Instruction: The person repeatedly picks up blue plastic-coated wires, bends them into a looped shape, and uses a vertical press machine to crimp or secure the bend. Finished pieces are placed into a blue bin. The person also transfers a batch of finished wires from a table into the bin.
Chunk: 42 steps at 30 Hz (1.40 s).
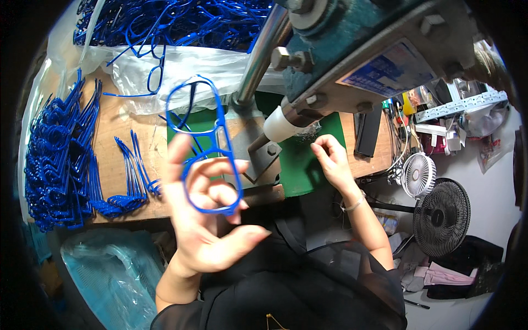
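My left hand [198, 231] holds up a blue plastic eyeglass frame [213, 143], its fingers curled behind one rim and its thumb spread to the side. The frame hangs in the air, close to the camera, with its temple arms pointing away. My right hand [332, 163] is over a green mat [303, 177], thumb and fingertips pinched together; I see nothing between them. Between the hands stands a bench press, with a white sleeve [279, 123] around its spindle and a thin rod [256, 143] reaching a metal block [264, 161].
Stacked blue eyeglass frames [57, 165] line the bench's left side, with a smaller row [123, 202] beside them. More fill a plastic bag [173, 24] behind. The press head [371, 53] looms at upper right. Two fans [441, 216] stand right; a plastic-covered teal container [111, 268] sits lower left.
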Motion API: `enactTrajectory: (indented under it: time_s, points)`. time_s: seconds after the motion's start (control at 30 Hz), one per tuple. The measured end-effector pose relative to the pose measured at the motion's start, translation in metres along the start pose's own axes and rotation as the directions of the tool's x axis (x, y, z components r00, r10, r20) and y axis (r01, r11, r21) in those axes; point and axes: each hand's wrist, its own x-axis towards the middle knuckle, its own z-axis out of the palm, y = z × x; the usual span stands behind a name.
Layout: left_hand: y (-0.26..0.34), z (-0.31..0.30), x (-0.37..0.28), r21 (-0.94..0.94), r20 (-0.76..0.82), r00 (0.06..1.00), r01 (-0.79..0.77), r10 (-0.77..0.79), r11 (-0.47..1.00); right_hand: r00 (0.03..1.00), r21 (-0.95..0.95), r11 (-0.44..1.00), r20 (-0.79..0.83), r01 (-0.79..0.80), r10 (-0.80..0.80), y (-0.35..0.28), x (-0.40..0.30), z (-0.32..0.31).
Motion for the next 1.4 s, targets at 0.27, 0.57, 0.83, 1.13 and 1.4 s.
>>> enactTrajectory:
  time_s: [0.27,0.57,0.83,1.13,1.4]
  points:
    - [-0.015,0.009,-0.017,0.188,0.129,0.992,-0.038,0.013,0.981,0.713,0.069,0.764,0.315,0.641,-0.626,-0.138,-0.026,0.034]
    - [-0.009,-0.002,-0.022,0.143,0.176,0.970,0.143,-0.167,0.979,0.590,0.056,0.641,0.337,0.765,-0.734,-0.131,-0.018,0.045]
    - [-0.015,0.004,-0.022,0.221,0.155,0.983,0.060,-0.096,0.973,0.674,0.149,0.736,0.313,0.660,-0.669,-0.126,-0.019,0.042]
    - [-0.013,0.006,-0.022,0.192,0.144,0.985,0.061,-0.090,0.979,0.841,0.376,0.877,0.330,0.299,-0.428,-0.122,-0.029,0.050]
    - [-0.010,0.006,-0.026,0.185,0.152,0.983,0.073,-0.102,0.980,0.737,0.295,0.799,0.312,0.525,-0.599,-0.121,-0.025,0.046]
